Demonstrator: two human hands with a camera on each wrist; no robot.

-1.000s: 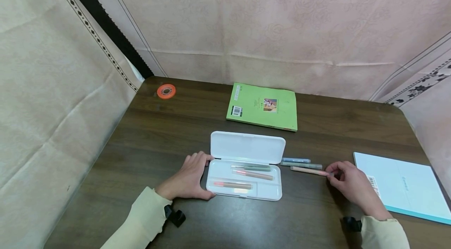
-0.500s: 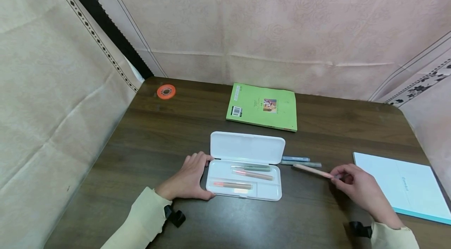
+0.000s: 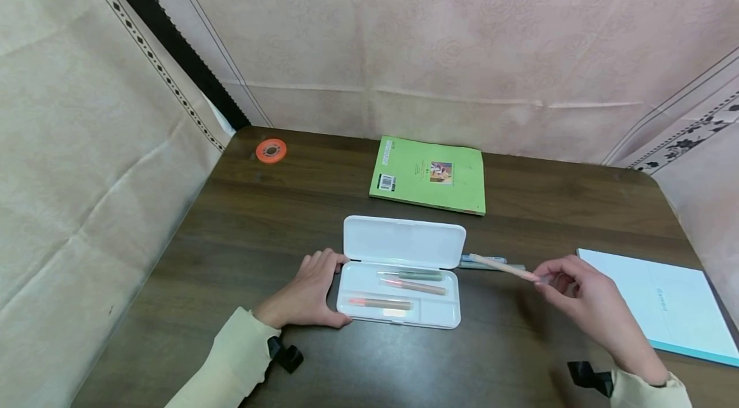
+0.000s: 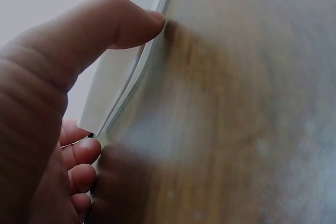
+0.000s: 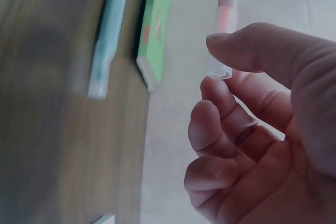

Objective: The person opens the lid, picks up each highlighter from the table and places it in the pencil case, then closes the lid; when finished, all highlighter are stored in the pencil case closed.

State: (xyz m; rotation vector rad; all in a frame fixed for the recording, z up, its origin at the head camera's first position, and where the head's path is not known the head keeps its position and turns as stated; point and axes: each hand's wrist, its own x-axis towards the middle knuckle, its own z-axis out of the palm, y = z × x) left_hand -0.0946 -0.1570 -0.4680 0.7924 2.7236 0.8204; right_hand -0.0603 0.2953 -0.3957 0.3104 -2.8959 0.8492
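A white pencil case (image 3: 404, 241) lies with its lid raised, several clear-capped pens (image 3: 418, 287) inside its tray. My left hand (image 3: 312, 292) grips the case by its left end, thumb at the front corner and fingertips near the hinge. In the left wrist view the thumb presses the edge of the case (image 4: 113, 90). My right hand (image 3: 583, 299) pinches a beige pen (image 3: 501, 266) by its clear capped end, raised over the table. The right wrist view shows thumb and forefinger on this pen's pinkish cap (image 5: 223, 22), the other fingers loosely curled.
Right of the case lie a blue pen (image 3: 495, 260) and a grey-green pen (image 3: 479, 265), partly behind the held one. A green book (image 3: 427, 190) lies further back. A light blue book (image 3: 664, 299) is at the right, an orange tape roll (image 3: 271, 151) at the back left.
My right hand has lifted the beige pen off the table, first drawing it slightly right, then raising it and tilting its far end up. The left hand stays on the pencil case.
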